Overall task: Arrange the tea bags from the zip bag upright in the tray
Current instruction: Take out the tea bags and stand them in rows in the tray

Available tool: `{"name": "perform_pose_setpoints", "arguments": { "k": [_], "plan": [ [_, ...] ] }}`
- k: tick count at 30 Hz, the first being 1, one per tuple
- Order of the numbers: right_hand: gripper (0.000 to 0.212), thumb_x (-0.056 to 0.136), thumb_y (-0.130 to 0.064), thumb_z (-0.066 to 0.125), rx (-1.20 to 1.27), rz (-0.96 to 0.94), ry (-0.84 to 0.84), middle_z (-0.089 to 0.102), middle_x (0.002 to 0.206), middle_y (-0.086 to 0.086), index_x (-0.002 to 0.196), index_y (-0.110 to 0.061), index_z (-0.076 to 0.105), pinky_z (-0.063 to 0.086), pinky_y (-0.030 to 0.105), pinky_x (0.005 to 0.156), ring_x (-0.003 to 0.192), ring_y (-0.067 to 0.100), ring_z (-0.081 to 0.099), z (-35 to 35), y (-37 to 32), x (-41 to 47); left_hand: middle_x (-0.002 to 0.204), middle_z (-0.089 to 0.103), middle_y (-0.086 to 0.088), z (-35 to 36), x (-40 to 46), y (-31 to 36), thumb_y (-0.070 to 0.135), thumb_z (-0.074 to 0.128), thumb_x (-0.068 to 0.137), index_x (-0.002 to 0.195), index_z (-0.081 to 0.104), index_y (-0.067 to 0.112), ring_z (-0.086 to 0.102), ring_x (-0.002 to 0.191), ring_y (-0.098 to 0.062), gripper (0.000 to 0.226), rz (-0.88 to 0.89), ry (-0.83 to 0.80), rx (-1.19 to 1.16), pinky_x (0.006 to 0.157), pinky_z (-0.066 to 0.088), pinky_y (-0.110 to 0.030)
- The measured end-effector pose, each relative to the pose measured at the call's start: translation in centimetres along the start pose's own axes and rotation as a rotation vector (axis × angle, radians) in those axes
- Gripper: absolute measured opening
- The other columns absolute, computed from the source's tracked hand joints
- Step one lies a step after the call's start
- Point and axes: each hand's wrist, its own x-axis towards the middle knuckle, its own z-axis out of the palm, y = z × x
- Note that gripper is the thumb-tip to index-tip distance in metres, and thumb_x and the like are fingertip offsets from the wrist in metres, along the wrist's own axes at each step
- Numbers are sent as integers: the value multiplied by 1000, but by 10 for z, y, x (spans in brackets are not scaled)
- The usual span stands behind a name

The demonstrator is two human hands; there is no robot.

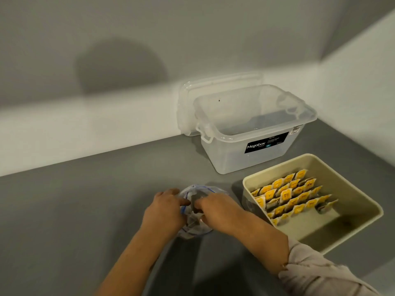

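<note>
Both hands meet at the mouth of the zip bag (195, 210), which lies crumpled on the grey desk (85, 210) right in front of the person. The left hand (164, 208) has its fingers curled over the bag's left edge, gripping the plastic and holding the mouth apart. The right hand (215, 210) reaches in from the other side, fingers bent around something dark at the opening; it looks like a tea bag being pinched, though the blur leaves that uncertain.

The tray (342, 238) sits just to the right of the bag, so the right hand is the nearer one and the carry would go rightward. Tea bags (292, 197) already stand there in slanting rows that fill the tray's left and middle part, their long rows running from near-left to far-right; the bare floor lies along the right and near side, so the next bag probably belongs there

Beyond the tray stands an open clear box (252, 133), its lid (188, 97) propped behind it
</note>
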Motion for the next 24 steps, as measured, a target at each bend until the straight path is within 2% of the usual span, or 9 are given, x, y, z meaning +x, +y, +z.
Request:
{"name": "perform_pose_setpoints", "arguments": {
  "k": [2, 5, 10, 14, 18, 19, 21, 22, 24],
  "plan": [
    [36, 94, -27, 55, 57, 135, -26, 55, 126, 9, 127, -13, 52, 41, 36, 97, 116, 27, 53, -2, -4, 3, 130, 49, 7, 2, 0, 0, 24, 60, 82, 121, 59, 36, 52, 113, -15, 41, 31, 19, -53, 93, 47, -29],
    [25, 92, -22, 54, 33, 96, 102, 64, 113, 12, 113, -10, 61, 46, 36, 81, 102, 29, 60, 7, -2, -7, 117, 54, 9, 4, -1, -1, 27, 60, 81, 117, 60, 37, 56, 104, -13, 38, 60, 60, -104, 86, 50, -29],
    [46, 95, -34, 50, -107, 227, -55, 46, 140, 10, 135, -11, 45, 32, 46, 108, 131, 30, 40, 12, -16, 7, 123, 50, 11, 9, 2, -1, 34, 60, 83, 121, 57, 34, 54, 105, -10, 38, 86, 90, -126, 88, 49, -26],
    [41, 97, -25, 50, -197, 238, -92, 46, 140, 10, 134, -8, 45, 32, 42, 108, 132, 28, 40, 12, -17, 11, 126, 50, 9, 10, 6, -1, 35, 58, 85, 124, 55, 32, 53, 109, -11, 39, 99, 70, -117, 94, 47, -28],
    [53, 95, -22, 55, -87, 317, -321, 34, 150, 6, 143, -14, 34, 25, 41, 112, 139, 27, 30, 3, -12, 30, 128, 49, 10, 8, 8, -3, 33, 59, 85, 124, 54, 33, 51, 111, -11, 40, 100, 75, -126, 95, 46, -28],
    [49, 95, -21, 54, -39, 320, -288, 38, 147, 6, 141, -15, 38, 29, 40, 110, 136, 27, 35, 4, -9, 31, 129, 48, 10, 8, 8, -4, 32, 59, 85, 125, 54, 32, 51, 112, -11, 40, 101, 74, -130, 95, 46, -28],
    [30, 95, -15, 49, 88, 279, -5, 56, 128, 12, 125, -12, 53, 43, 39, 95, 117, 30, 53, 9, -3, 24, 130, 47, 10, 7, 9, -4, 31, 60, 85, 127, 52, 32, 50, 113, -10, 43, 100, 70, -137, 95, 45, -26],
    [25, 94, -12, 48, 146, 252, 149, 61, 117, 14, 118, -10, 57, 46, 39, 86, 107, 31, 58, 13, 0, 18, 130, 47, 11, 7, 9, -4, 31, 61, 84, 127, 52, 33, 50, 113, -10, 44, 100, 66, -137, 95, 45, -26],
    [23, 91, -9, 48, 253, 196, 273, 62, 106, 12, 111, -12, 60, 47, 36, 80, 97, 30, 60, 13, 3, 12, 130, 47, 10, 6, 9, -5, 30, 63, 83, 128, 51, 35, 50, 112, -10, 46, 97, 59, -139, 94, 45, -25]
  ]
}}
